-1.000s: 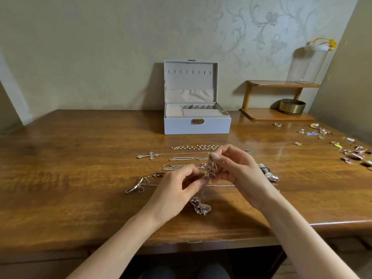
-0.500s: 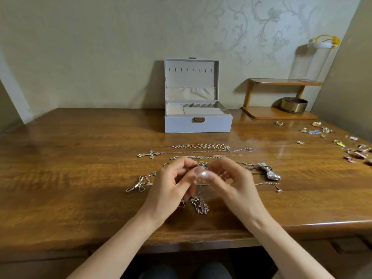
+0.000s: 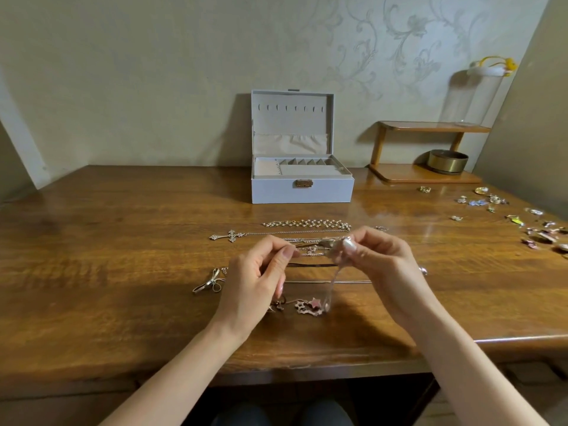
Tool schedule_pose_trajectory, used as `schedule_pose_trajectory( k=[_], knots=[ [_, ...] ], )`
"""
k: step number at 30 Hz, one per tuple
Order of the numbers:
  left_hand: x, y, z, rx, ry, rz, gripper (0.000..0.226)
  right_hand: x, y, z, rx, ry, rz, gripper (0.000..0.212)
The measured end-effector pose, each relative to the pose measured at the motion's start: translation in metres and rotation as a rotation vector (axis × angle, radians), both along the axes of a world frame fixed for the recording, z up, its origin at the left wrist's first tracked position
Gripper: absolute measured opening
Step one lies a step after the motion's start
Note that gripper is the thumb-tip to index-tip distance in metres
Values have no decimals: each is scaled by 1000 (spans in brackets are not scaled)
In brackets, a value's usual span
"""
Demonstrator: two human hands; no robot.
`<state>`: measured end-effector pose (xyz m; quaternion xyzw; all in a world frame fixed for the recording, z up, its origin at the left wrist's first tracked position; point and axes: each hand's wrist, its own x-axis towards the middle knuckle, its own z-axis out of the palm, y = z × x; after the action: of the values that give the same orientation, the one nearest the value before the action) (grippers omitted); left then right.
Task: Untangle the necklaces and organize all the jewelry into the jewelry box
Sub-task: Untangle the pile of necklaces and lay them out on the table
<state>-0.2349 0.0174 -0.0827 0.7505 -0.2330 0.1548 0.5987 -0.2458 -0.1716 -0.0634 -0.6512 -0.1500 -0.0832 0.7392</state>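
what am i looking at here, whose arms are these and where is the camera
There is no machine here: these are a person's own bare arms, filmed by a wide-angle camera worn on the head, looking forward and down. The left hand and right hand pinch a thin chain between them, and a pink star pendant on it rests on the wooden table. More necklaces lie in rows behind the hands, including a cross necklace and a beaded chain. An open jewelry box stands at the back, and small pieces are scattered on the right.
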Motion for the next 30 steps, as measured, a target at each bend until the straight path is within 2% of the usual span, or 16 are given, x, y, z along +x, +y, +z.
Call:
schedule_pose_trajectory(
  k=[2,4,10,15,19,24,28,30],
  knots=[
    [-1,-1,-1,41,-16,-3,22,1,-3,2,101,-7,68,25],
    [-1,-1,0,53,-8,-17,21,1,-2,4,138,24,83,20],
    [-8,-2,4,63,19,-71,20,-2,8,6,-161,114,-33,24],
    [-12,-1,7,84,31,-89,22,-1,14,5,-283,132,-69,22],
    [-11,-1,6,37,53,-76,21,1,9,1,-242,146,-108,13],
    [-6,0,1,54,19,-90,15,3,3,-2,-138,118,-186,12],
    [0,2,0,122,-2,-33,14,-1,6,2,-80,96,-106,11],
    [0,1,0,118,57,-112,12,-2,9,4,-87,87,-42,13]
  ],
)
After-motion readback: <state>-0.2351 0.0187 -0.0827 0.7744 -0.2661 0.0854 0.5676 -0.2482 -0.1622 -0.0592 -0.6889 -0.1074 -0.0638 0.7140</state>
